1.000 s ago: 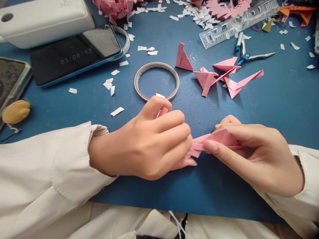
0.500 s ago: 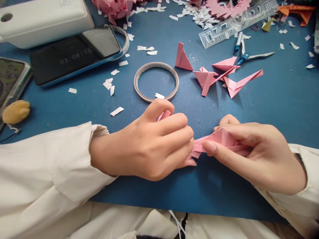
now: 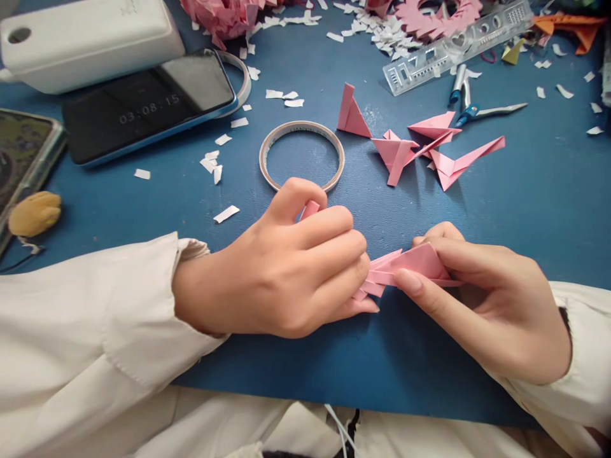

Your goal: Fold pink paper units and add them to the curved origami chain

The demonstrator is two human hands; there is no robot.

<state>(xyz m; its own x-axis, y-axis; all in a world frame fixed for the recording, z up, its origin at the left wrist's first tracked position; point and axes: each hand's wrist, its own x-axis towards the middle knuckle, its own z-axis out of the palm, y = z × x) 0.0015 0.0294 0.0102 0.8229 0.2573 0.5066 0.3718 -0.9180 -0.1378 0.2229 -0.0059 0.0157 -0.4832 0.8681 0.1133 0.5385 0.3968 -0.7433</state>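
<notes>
Between my two hands is a piece of folded pink paper (image 3: pixel 420 262) with several layered strips at its left end. My left hand (image 3: pixel 291 267) is closed round that left end; its fingers hide much of the paper, and a pink tip pokes out by the index finger. My right hand (image 3: pixel 491 292) pinches the right end between thumb and fingers. Beyond my hands lie several loose folded pink pieces (image 3: pixel 396 156). A roll of narrow double-sided tape (image 3: pixel 340 149) lies flat just past my left hand, touching or nearly touching it.
Back left are a white box-like device (image 3: pixel 90 44), a phone (image 3: pixel 153 105) showing a timer, and another phone (image 3: pixel 28 165). Farther back lie a clear stencil ruler (image 3: pixel 458 48), scissors (image 3: pixel 496 111), a pink paper ring (image 3: pixel 410 22) and scattered white scraps (image 3: pixel 226 214).
My right thumb and fingers have shifted slightly along the pink paper, uncovering more of its layered strips. My left hand has moved slightly up and left. The view has shifted a little.
</notes>
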